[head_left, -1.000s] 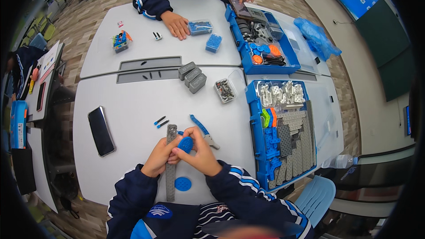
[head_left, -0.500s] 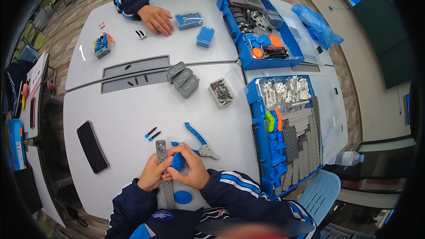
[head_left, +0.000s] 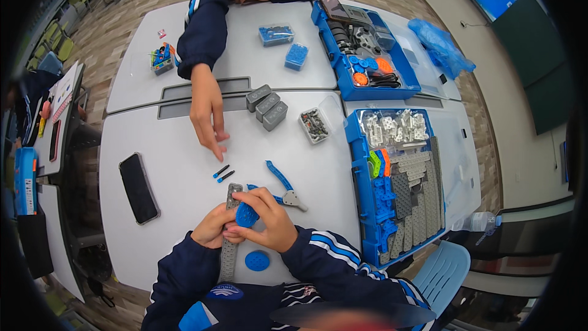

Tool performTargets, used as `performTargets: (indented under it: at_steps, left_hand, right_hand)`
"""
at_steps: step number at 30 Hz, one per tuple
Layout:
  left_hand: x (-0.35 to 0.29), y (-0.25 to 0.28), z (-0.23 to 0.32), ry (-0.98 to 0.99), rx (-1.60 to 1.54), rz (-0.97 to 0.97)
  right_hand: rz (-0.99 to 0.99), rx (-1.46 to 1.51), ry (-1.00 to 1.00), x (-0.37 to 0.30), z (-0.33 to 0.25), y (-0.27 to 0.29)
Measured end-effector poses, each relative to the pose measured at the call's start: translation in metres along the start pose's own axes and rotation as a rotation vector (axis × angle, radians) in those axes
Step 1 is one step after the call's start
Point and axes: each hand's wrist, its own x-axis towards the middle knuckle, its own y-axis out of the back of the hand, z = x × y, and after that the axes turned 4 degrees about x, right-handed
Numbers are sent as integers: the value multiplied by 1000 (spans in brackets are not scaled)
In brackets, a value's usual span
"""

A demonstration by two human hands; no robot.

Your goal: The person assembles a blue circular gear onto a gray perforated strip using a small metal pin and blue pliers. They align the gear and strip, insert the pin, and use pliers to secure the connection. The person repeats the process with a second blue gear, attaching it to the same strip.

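My left hand [head_left: 213, 227] is closed around a long grey perforated beam [head_left: 228, 262], which points away from me. In my right hand [head_left: 271, 220], thumb and fingers grip a round blue disc with holes [head_left: 246, 215], held against the beam. Where the two meet is partly covered by my fingers. A second blue disc [head_left: 257, 260] lies on the table right of the beam. Beyond my right hand rests a pair of blue-handled pliers [head_left: 291, 198]. Two black shafts with blue ends [head_left: 224, 175] lie just past the beam's far end, close to another person's outstretched hand [head_left: 207, 113].
To the right stands a blue case of grey beams and white parts [head_left: 401, 208], with another blue case [head_left: 373, 79] behind it. Grey blocks [head_left: 267, 108], a small parts box [head_left: 314, 125] and a phone [head_left: 139, 188] are on the table. Blue-filled boxes [head_left: 296, 56] stand farther back.
The other person's arm has reached across the table toward the two shafts. My hands keep hold of the beam and disc, and the disc is turned slightly. The whole view has shifted a little.
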Motion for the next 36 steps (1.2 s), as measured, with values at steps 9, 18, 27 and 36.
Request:
performTargets:
  at_steps: [9, 18, 27, 36]
  left_hand:
    - [-9, -29, 0, -78, -56, -86]
    - [-34, -27, 38, -338, 191, -137]
    - [-14, -50, 25, -488, 310, -8]
    - [-11, -52, 16, -583, 534, 98]
  right_hand:
    - [134, -145, 201, 4, -31, 25]
    - [444, 255, -100, -8, -66, 76]
    - [273, 84, -46, 17, -50, 13]
    - [374, 125, -121, 20, -36, 5]
